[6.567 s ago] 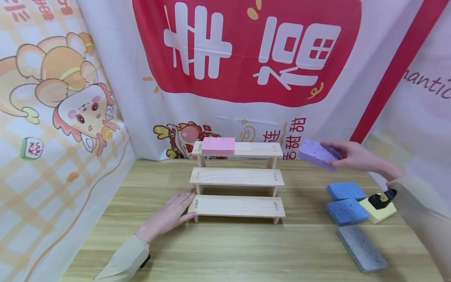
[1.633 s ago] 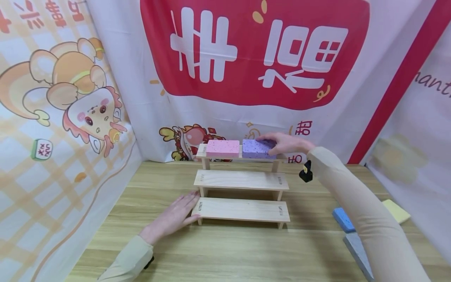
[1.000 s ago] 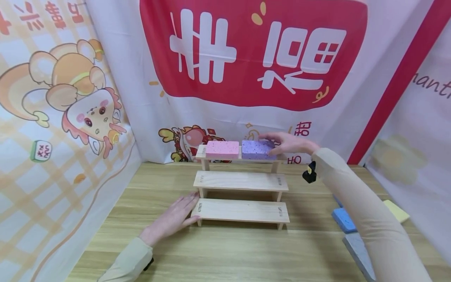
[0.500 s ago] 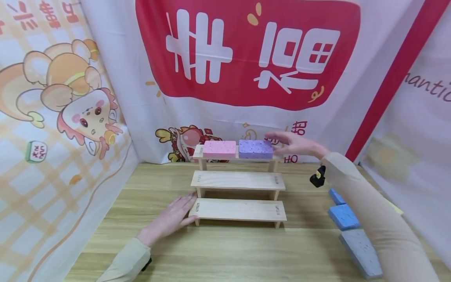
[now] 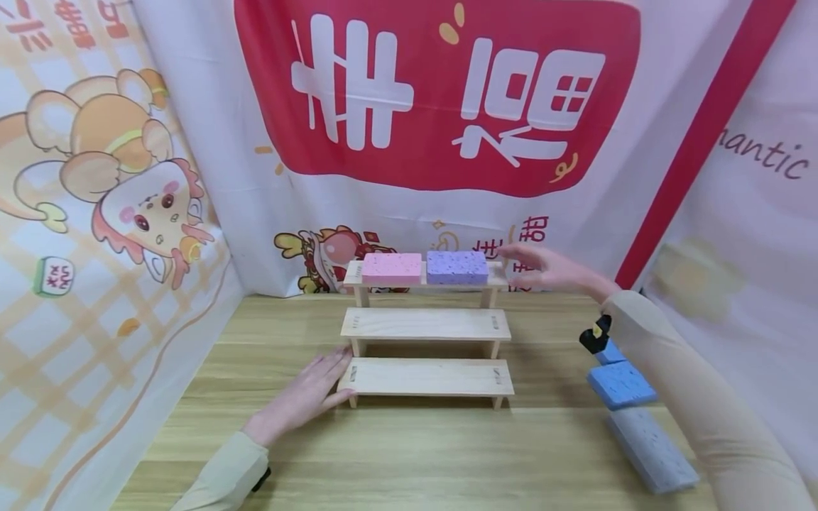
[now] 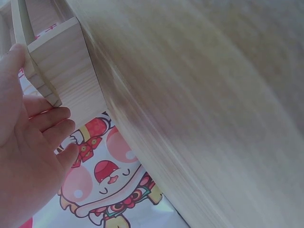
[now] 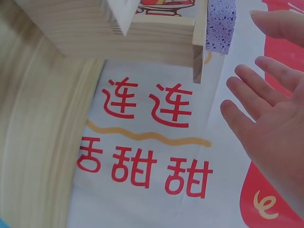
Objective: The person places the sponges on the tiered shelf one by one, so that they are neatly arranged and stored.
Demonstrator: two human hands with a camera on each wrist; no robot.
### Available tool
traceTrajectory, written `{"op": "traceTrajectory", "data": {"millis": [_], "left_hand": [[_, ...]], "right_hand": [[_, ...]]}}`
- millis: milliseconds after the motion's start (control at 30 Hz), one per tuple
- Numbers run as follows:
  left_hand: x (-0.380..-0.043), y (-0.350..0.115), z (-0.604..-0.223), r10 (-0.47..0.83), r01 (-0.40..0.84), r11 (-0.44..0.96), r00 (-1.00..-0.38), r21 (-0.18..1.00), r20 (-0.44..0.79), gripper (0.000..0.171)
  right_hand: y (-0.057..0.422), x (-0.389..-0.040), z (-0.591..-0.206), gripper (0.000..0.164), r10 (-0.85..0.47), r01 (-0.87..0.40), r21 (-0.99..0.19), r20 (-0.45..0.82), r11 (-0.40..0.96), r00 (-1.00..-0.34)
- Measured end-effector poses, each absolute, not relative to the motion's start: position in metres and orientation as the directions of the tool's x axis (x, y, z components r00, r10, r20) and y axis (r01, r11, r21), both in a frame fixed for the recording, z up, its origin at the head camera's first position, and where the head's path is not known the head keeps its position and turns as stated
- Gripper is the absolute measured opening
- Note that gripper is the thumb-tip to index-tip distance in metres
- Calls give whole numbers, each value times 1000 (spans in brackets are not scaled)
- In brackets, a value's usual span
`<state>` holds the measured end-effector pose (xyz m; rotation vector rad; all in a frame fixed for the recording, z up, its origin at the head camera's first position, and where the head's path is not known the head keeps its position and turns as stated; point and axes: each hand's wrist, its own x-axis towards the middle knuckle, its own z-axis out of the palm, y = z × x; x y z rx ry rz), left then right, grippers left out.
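Observation:
A three-tier wooden stand (image 5: pixel 424 323) rests on the table. On its top tier a pink sponge (image 5: pixel 392 268) lies beside a purple sponge (image 5: pixel 456 267), with a narrow gap between them. My left hand (image 5: pixel 305 392) grips the left end of the lowest tier, thumb at the front edge and fingers behind; the left wrist view shows the board end (image 6: pixel 43 85) between them. To the right of the top tier, my right hand (image 5: pixel 552 272) is in the air with its fingers spread, holding nothing. In the right wrist view it is apart from the purple sponge (image 7: pixel 221 26).
At the right of the table lie a blue sponge (image 5: pixel 621 385), another blue sponge (image 5: pixel 610 352) partly behind my sleeve, and a grey sponge (image 5: pixel 652 448). Printed cloth (image 5: pixel 441 92) hangs close behind the stand and along both sides.
My right hand carried the purple sponge from the right onto the top tier beside the pink one, let go, and drew back rightward. My left hand stays at the lowest tier's end.

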<state>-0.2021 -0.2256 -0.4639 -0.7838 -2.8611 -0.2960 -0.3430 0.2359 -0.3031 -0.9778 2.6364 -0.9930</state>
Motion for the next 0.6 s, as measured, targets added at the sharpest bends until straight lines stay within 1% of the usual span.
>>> {"op": "traceTrajectory", "data": {"millis": [167,600], "left_hand": [[-203,-226,-464,483,513,845,-853,150,195,75],[-203,-225,-462,482,510,848,-856,144,189,76]], "right_hand": [[244,-337,-309,72,-630,-530,-642,94,553,-771],[265,-318,-327,75,-559,-454,-660,62,599,-827]]}}
